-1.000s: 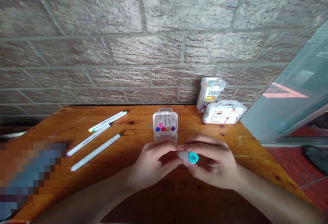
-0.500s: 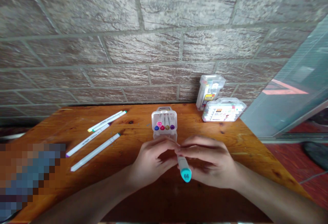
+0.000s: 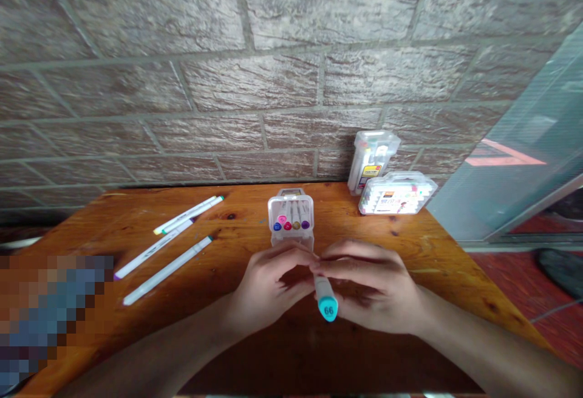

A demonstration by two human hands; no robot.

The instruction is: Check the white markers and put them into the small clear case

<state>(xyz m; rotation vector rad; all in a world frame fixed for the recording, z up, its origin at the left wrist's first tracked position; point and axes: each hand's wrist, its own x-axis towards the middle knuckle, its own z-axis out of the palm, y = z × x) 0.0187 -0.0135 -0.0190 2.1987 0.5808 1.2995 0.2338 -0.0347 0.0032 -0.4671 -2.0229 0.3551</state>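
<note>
Turquoise-ended marker (image 3: 325,295), lower centre of the frame, numbered end tipped towards us! Right hand (image 3: 380,288) has it, fingers closed across the white barrel. Left hand (image 3: 272,279), fingers curled almost together, meets it at the far end, where overlapping fingertips hide whether it's pinching too. Just above, mid-frame, sits the clear case (image 3: 290,198); loose markers (image 3: 168,270) lie out left.
</note>
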